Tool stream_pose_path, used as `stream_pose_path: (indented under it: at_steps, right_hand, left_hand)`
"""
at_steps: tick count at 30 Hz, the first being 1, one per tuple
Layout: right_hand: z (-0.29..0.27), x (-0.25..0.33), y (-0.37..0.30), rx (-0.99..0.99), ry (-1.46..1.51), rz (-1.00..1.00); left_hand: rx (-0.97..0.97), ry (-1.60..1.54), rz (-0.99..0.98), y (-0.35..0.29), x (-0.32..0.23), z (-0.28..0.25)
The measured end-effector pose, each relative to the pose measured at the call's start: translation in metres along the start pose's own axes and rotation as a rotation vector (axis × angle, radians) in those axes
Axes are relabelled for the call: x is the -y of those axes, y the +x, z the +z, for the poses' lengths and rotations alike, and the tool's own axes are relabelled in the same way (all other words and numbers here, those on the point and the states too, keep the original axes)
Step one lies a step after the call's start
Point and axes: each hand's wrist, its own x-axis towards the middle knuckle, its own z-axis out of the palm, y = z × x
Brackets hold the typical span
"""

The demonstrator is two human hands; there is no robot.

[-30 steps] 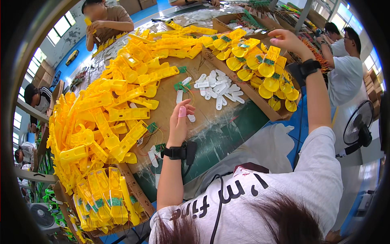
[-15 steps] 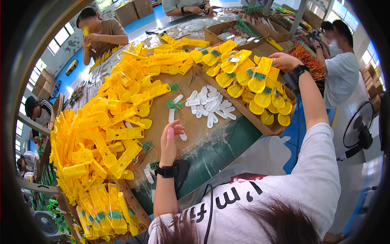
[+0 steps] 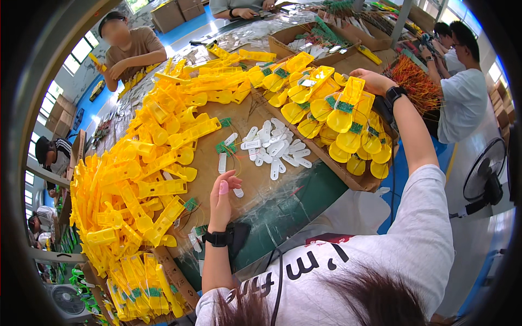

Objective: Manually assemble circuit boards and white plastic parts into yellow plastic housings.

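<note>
My left hand hovers over the near part of the work surface, fingers loosely bent and apart, holding nothing. A pink covering wraps one of its fingertips. Close to it lie a white oval plastic piece and green circuit boards with thin wires. My right hand is over the box on the right, fingers loosely curved at the far end of a yellow plastic casing. It looks open, though its thumb side is partly hidden. Several yellow casings with green boards and wires fill that box.
A large heap of yellow casings covers the left side. White pieces lie piled mid-table on cardboard. A second box of casings stands near left. A fan is at right; other people sit around.
My right hand has shifted slightly left and away over the casings. My left hand stays nearly in place, a little lower. The person across has lowered the yellow piece from the face.
</note>
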Motion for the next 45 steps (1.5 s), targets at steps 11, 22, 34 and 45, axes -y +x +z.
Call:
stream_pose_path:
  at_steps: [11, 22, 34, 45]
  right_hand:
    - [-0.011, 0.01, -0.011, -0.058, -0.14, -0.158]
    - [0.03, 0.1, -0.045, -0.158, -0.387, -0.618]
    - [0.149, 0.115, -0.018, -0.135, -1.273, -0.637]
    - [0.149, 0.112, -0.025, -0.173, -1.193, -0.619]
  left_hand:
    - [-0.007, 0.035, 0.002, -0.004, -0.001, -0.001]
    - [-0.11, -0.068, 0.044, -0.008, 0.001, -0.016]
    - [-0.188, -0.145, 0.081, -0.008, 0.009, -0.023]
    - [-0.158, -0.159, 0.102, -0.012, 0.01, -0.025]
